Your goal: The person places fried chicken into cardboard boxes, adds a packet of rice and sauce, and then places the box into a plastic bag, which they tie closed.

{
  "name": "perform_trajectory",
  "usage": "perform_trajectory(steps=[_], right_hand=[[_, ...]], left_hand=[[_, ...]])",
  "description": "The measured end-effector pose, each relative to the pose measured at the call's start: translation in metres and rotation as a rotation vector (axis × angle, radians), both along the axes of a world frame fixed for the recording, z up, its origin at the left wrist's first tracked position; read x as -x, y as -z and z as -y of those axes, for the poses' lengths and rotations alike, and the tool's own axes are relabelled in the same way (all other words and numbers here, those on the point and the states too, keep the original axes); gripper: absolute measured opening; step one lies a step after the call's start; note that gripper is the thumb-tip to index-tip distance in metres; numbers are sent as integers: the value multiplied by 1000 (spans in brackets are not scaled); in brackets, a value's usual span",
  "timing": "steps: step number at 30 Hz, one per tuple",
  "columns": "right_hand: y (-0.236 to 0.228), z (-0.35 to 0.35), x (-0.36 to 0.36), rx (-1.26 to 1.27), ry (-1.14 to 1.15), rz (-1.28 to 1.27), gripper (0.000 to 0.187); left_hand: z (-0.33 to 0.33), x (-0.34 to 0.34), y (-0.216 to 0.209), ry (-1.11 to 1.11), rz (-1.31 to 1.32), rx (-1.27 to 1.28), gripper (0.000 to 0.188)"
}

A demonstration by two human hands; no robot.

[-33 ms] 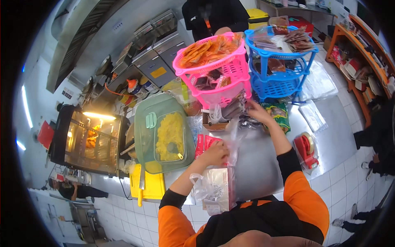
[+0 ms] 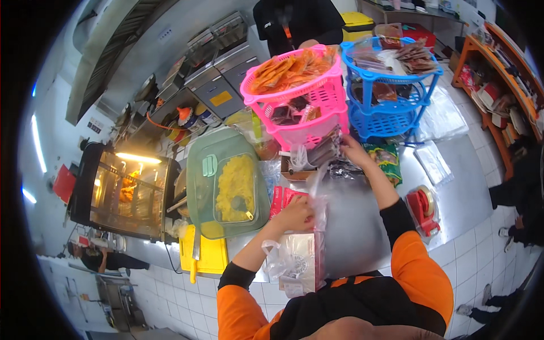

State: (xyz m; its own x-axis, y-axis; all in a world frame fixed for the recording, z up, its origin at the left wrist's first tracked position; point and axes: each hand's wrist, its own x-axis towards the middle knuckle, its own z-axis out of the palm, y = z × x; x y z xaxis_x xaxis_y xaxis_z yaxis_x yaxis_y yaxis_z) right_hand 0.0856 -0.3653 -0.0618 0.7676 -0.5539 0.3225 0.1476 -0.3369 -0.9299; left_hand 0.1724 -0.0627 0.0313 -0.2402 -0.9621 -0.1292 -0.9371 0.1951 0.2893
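Note:
My left hand (image 2: pixel 297 214) is closed, its fingers curled on the edge of a clear plastic bag (image 2: pixel 320 207) above the metal table. Beside it lie a red packet (image 2: pixel 279 198) and a white box (image 2: pixel 301 255) with a thin plastic bag on its left side. Farther off, my right hand (image 2: pixel 354 152) pinches some dark, flat sachets (image 2: pixel 327 148) at the foot of a pink tiered basket (image 2: pixel 326 102). A small cardboard box (image 2: pixel 297 174) stands just left of these sachets. To the right of that hand is a green packet (image 2: pixel 385 161).
A blue tiered basket (image 2: pixel 368 122) stands beside the pink one; both hold packets. A lidded green tub (image 2: pixel 198 187), a yellow cutting board (image 2: pixel 212 258) with a knife, and a lit display warmer (image 2: pixel 122 192) are left. A red tape dispenser (image 2: pixel 422 209) sits right. One person (image 2: pixel 294 25) stands opposite.
The clear plastic at my left hand has shifted slightly. Both hands stay in nearly the same places.

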Motion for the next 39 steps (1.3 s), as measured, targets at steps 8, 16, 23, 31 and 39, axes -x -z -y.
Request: perform_trajectory(steps=[8, 16, 23, 31, 39], right_hand=[[7, -4, -148, 401, 27, -352, 42], [27, -5, -168, 548, 30, -425, 41], [30, -25, -108, 661, 311, -109, 41], [12, -211, 14, -243, 228, 368, 47], [-4, -209, 7, 268, -309, -255, 27]], left_hand=[[-54, -7, 30, -446, -142, -329, 51], [-62, -9, 24, -658, -283, -196, 31], [-71, -14, 32, -332, -236, -6, 29], [-70, -21, 48, -451, -216, 162, 28], [-66, -37, -1, -283, -402, -131, 42]])
